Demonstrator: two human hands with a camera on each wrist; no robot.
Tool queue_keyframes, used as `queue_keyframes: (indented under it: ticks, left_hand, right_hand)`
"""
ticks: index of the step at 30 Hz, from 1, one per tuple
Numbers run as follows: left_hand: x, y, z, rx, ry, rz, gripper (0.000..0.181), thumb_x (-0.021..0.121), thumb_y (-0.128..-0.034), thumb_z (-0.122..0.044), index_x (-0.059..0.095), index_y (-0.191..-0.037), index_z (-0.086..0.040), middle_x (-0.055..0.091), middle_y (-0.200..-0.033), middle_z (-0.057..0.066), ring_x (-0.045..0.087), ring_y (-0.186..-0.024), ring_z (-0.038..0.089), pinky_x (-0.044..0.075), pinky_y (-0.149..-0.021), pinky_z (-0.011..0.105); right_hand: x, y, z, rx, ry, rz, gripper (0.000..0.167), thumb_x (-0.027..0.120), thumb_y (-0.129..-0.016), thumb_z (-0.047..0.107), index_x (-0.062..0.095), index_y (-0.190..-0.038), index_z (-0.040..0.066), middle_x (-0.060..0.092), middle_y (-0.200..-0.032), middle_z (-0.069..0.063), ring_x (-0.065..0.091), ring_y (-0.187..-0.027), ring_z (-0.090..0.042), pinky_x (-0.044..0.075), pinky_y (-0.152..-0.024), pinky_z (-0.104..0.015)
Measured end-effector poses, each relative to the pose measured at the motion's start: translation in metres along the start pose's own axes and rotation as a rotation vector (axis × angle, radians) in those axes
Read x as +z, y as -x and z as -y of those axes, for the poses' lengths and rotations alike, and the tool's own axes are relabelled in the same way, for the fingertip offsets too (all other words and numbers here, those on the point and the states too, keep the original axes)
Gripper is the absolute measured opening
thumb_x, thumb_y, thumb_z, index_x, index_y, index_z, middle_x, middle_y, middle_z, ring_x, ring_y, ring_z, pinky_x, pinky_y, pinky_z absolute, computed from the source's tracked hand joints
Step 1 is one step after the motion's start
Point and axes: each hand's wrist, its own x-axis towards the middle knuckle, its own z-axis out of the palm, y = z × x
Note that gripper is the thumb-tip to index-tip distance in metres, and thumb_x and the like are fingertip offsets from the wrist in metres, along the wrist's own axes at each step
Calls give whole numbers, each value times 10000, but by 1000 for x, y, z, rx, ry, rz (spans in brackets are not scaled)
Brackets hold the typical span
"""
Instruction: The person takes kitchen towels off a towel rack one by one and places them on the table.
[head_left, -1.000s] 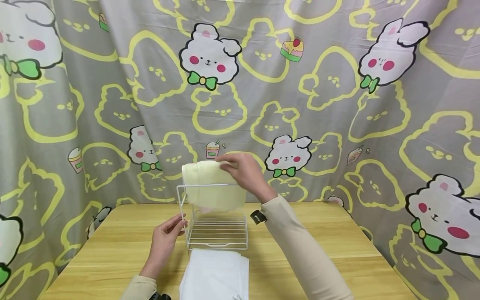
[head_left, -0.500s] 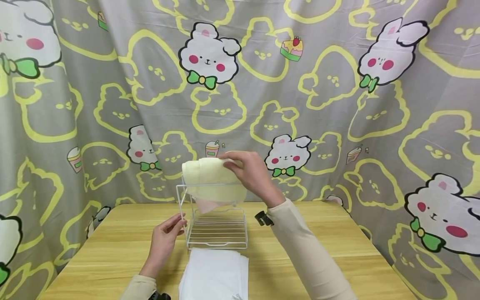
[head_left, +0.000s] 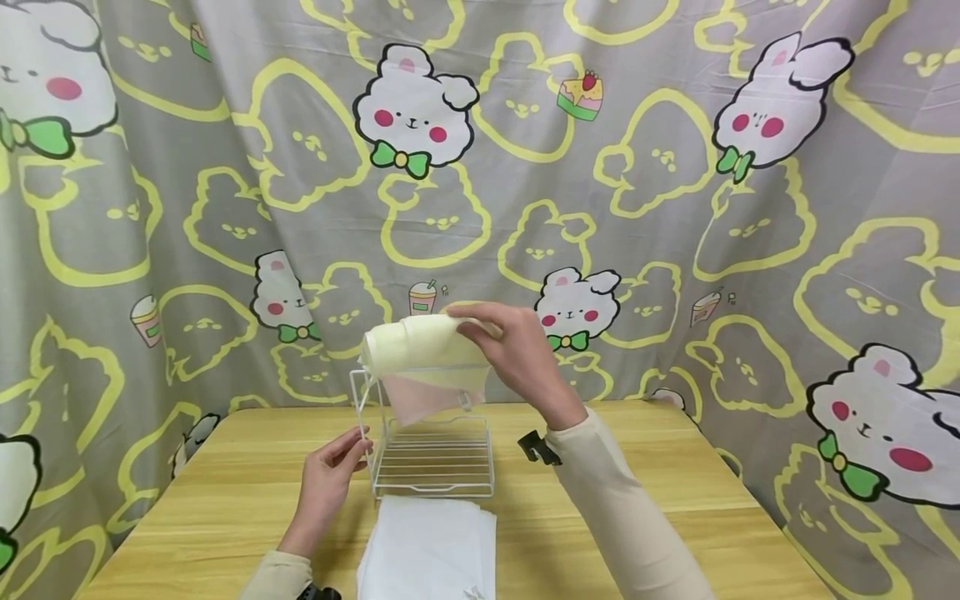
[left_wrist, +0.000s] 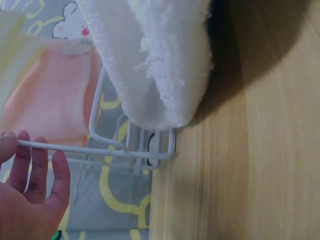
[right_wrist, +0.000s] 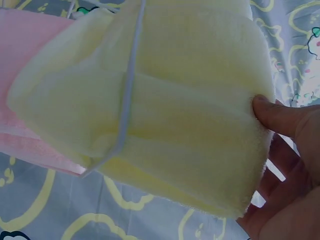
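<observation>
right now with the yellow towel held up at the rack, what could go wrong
The right grip holds the yellow towel near one end, so the other end might sag. Part of the rack crosses in front of the towel, so a tug could snag and tip the rack, though the left grip holds one side. The pink cloth sits close behind and might get dragged along.

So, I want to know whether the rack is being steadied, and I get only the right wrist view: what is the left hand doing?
Observer: The left hand grips a side wire of the white rack.
Operator: And what does the rack stand on?
Observer: A wooden table.
Operator: Anything in front of it, on the person's side?
Observer: Yes, folded white cloth lies there.
</observation>
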Motion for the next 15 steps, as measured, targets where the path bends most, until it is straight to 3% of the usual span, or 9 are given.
queue_keyframes:
  ticks: [15]
  left_hand:
    - [0, -1, 2, 11, -4, -6, 352, 670, -989, -49, 634, -1300, 112, 722, -963, -244, 689, -871, -24, 614, -765, 190]
  right_hand:
    - [-28, 15, 15, 19, -94, -106, 241, 755, -918, 57, 788, -1154, 99, 774, -1132, -35, 723, -1080, -151, 577, -984, -294]
